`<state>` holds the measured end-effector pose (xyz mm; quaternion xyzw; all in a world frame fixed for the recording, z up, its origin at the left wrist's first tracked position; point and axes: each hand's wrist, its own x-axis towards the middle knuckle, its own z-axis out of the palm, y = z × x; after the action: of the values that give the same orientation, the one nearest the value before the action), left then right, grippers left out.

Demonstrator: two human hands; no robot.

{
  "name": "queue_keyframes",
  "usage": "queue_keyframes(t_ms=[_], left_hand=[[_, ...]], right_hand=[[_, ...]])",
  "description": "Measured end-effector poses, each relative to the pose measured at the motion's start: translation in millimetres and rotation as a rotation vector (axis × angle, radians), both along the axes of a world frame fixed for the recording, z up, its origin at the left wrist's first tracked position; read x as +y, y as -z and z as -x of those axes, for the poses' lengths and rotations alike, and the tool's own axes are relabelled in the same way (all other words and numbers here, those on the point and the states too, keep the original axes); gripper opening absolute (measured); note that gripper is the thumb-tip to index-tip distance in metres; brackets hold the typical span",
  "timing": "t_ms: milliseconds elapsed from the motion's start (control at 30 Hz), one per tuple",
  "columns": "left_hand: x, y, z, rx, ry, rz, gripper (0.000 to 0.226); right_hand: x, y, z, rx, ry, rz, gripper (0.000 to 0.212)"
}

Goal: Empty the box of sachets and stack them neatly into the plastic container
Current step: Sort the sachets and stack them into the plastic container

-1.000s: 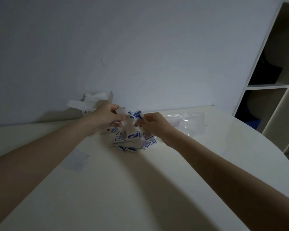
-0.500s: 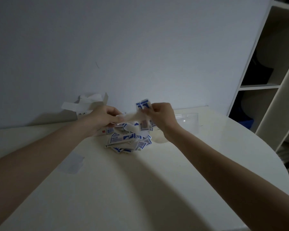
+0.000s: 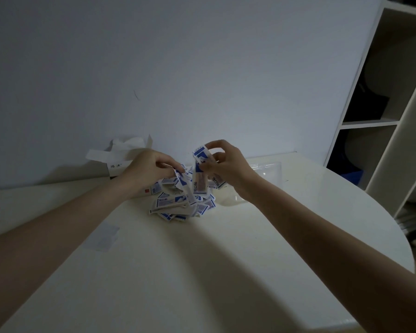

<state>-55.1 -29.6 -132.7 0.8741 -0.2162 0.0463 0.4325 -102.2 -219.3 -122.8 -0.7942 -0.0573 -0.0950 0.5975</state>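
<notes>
A loose heap of several white-and-blue sachets (image 3: 178,203) lies on the white table (image 3: 202,272) near the wall. My right hand (image 3: 222,162) holds a small upright bundle of sachets (image 3: 200,171) above the heap, fingers pinching its top. My left hand (image 3: 149,168) pinches another sachet (image 3: 181,180) at the heap's left side. The opened white box (image 3: 117,162) stands behind my left hand against the wall. The clear plastic container (image 3: 267,170) sits on the table just right of my right hand.
A white shelf unit (image 3: 394,104) with dark items stands at the right. A pale square patch (image 3: 103,236) marks the table under my left forearm. The table's rounded edge curves away at the right.
My right hand has risen higher with its sachet bundle, which now stands more upright. My left hand has stayed at the heap's left side, still pinching a sachet.
</notes>
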Motion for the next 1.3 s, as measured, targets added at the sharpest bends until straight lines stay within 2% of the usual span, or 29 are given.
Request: queue_keyframes(t_ms=[33,100,167,333,433,500,600,667,733,767,833,933,1000,1033,1100,1167,1233,1267,1300], left_hand=[[1,0,0,-0.013,-0.009,-0.015,0.05],[-1,0,1,-0.043,-0.023,-0.024,0.043],[-6,-1,5,-0.077,-0.039,-0.023,0.031],[-22,1,4,-0.18,-0.046,0.046,0.03],[-23,0,4,-0.184,-0.04,0.019,0.027],[-18,3,4,-0.136,-0.015,-0.058,0.026],[-8,14,2,-0.028,0.005,-0.344,0.031],[-5,21,4,0.044,0.036,-0.597,0.036],[-5,27,5,0.068,0.064,-0.744,0.041],[-6,30,4,0.078,0.071,-0.78,0.042],[-6,32,3,0.055,0.054,-0.81,0.034],[-3,34,0,0.007,0.034,-0.76,0.008],[1,35,0,0.052,0.041,-0.688,0.028],[4,35,0,0.078,0.048,-0.647,0.031],[6,31,2,0.085,0.046,-0.583,0.016],[4,25,6,0.076,0.022,-0.458,0.005],[0,20,10,0.079,0.008,-0.332,0.005],[-2,19,12,0.061,0.001,-0.33,0.005],[-4,18,15,-0.008,-0.024,-0.426,0.005]], right_hand=[[0,0,0,0.022,-0.001,-0.013,0.028],[0,2,-2,0.067,-0.021,-0.014,0.015],[2,4,-3,0.135,-0.064,-0.022,0.008],[10,8,-3,0.249,-0.224,-0.087,0.018],[9,9,-6,0.228,-0.137,-0.024,0.025],[6,7,-7,0.212,-0.094,-0.021,0.021],[1,8,-4,0.245,-0.08,0.099,0.007],[1,11,-1,0.282,-0.07,0.246,0.015],[2,15,2,0.32,-0.089,0.301,0.014],[3,17,3,0.332,-0.107,0.319,0.009],[9,21,5,0.359,-0.16,0.356,0.016],[16,24,9,0.414,-0.222,0.441,0.021],[17,25,8,0.4,-0.195,0.462,0.022],[17,25,6,0.386,-0.173,0.45,0.024],[16,26,3,0.378,-0.15,0.363,0.024],[17,25,3,0.4,-0.158,0.143,0.018],[19,20,4,0.415,-0.169,-0.101,0.019],[20,17,4,0.422,-0.169,-0.204,0.02],[22,16,4,0.432,-0.173,-0.29,0.02]])
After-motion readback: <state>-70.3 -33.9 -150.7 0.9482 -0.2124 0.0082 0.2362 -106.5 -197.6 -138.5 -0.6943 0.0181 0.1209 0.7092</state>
